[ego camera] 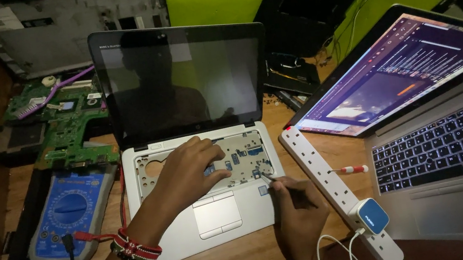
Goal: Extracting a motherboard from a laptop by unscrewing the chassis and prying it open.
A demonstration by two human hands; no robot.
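A silver laptop point(169, 241) stands open on the wooden desk with its dark screen point(182, 79) up and its keyboard removed, baring the metal tray point(243, 146) underneath. My left hand point(189, 169), with a beaded bracelet at the wrist, lies flat on that tray, fingers spread. My right hand point(297, 208) pinches a thin tool point(266, 177) whose tip touches the tray's lower right corner. What kind of tool it is cannot be told.
A blue multimeter point(68, 213) with red and black leads lies left. Behind it sits a green circuit board point(64, 120). A white power strip point(326, 180) with a blue charger point(372, 216) and a small red-handled screwdriver point(350, 170) separates a second lit laptop point(444, 142) on the right.
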